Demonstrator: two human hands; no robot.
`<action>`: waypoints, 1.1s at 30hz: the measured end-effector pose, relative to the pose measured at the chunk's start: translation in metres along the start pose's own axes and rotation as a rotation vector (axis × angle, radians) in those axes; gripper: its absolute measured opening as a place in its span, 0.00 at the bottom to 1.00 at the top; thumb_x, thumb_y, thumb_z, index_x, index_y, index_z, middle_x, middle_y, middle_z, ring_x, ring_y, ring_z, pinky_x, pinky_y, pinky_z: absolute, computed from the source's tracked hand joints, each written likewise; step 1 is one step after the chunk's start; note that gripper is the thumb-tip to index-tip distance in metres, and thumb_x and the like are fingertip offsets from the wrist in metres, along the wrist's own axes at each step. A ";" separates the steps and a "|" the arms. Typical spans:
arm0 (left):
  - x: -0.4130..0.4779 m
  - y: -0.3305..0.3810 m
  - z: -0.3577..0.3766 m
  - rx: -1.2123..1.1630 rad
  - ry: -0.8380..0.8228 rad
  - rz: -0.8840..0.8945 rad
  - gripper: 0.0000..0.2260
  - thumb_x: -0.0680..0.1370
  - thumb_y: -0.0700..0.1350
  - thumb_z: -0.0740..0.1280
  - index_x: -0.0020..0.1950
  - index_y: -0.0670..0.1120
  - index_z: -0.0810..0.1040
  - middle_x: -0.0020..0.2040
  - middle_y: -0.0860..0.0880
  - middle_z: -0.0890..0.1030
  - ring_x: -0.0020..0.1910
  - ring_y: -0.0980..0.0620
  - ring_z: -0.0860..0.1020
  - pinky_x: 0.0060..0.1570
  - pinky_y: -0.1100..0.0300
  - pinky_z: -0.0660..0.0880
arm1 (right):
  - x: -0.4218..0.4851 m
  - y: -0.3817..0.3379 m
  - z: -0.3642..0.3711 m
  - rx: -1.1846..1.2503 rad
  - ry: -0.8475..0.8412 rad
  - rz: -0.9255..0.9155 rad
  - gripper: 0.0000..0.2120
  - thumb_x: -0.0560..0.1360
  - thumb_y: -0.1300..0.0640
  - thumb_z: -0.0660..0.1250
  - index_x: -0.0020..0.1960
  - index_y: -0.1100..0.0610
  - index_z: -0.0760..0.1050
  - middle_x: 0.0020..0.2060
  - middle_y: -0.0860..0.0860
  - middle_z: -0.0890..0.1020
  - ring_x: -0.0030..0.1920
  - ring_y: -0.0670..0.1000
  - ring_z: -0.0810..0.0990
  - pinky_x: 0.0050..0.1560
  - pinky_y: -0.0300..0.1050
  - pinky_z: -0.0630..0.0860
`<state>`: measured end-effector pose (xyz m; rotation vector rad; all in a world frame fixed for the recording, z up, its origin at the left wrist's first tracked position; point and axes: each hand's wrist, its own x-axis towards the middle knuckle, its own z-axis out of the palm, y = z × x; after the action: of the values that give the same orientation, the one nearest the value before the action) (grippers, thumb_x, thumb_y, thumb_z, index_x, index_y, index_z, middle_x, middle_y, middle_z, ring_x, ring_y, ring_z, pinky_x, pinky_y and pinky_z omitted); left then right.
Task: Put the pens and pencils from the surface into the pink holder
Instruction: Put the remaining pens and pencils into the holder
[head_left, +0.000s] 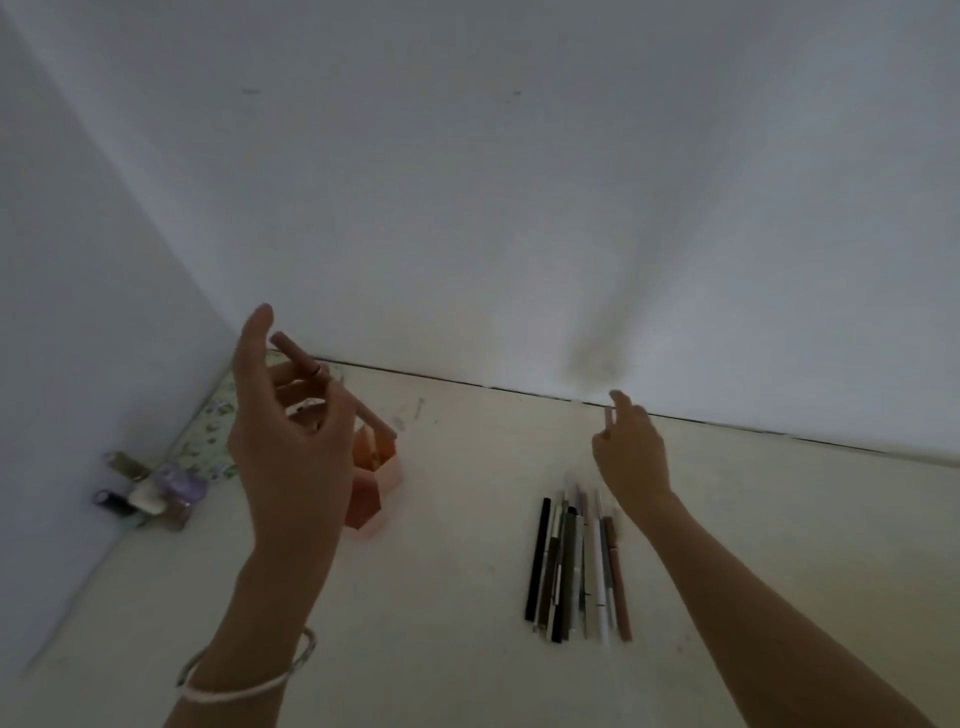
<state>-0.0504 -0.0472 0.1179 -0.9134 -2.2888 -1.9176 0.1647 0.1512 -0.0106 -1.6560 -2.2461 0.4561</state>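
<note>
A brownish-pink pen (332, 387) is pinched in the fingers of the left hand (288, 431), held tilted just above the pink holder (376, 480). The right hand (631, 452) is raised with fingers loosely spread, nothing grasped. Right of the holder, well apart, a row of pens and pencils (576, 566) is laid on the pale surface (441, 597). Left of the holder, small bottles (150, 491) are clustered.

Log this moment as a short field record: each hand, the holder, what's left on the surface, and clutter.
left hand: raised over the holder, grip closed on a pinkish-brown pen
right hand: above the far end of the pile, holds a small pale item; blurred
pink holder: upright on the surface, partly hidden by the left hand
pen pile: about ten, lying roughly parallel
small bottles: clustered at the left wall
</note>
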 end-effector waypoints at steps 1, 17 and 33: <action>0.003 -0.007 -0.003 0.061 0.009 0.014 0.28 0.76 0.36 0.68 0.71 0.57 0.65 0.48 0.56 0.79 0.47 0.54 0.82 0.46 0.52 0.82 | 0.008 -0.013 -0.010 0.049 0.101 -0.053 0.23 0.74 0.69 0.60 0.69 0.62 0.69 0.53 0.60 0.77 0.46 0.61 0.78 0.46 0.51 0.74; -0.008 -0.101 0.020 0.992 -0.116 0.355 0.10 0.75 0.45 0.69 0.55 0.46 0.81 0.64 0.43 0.76 0.68 0.41 0.70 0.66 0.43 0.61 | -0.025 -0.147 -0.046 0.803 0.352 -0.350 0.20 0.75 0.68 0.65 0.66 0.60 0.72 0.47 0.50 0.76 0.44 0.46 0.78 0.48 0.36 0.77; -0.004 -0.052 -0.021 0.434 0.030 0.367 0.16 0.72 0.34 0.63 0.59 0.38 0.77 0.57 0.41 0.78 0.59 0.42 0.74 0.61 0.50 0.71 | -0.058 -0.185 0.052 0.619 0.032 -0.369 0.20 0.78 0.63 0.64 0.69 0.55 0.71 0.54 0.51 0.76 0.47 0.46 0.77 0.53 0.39 0.77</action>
<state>-0.0773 -0.0715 0.0754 -1.1287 -2.1923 -1.2207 0.0001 0.0402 0.0185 -0.9136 -2.0280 0.8996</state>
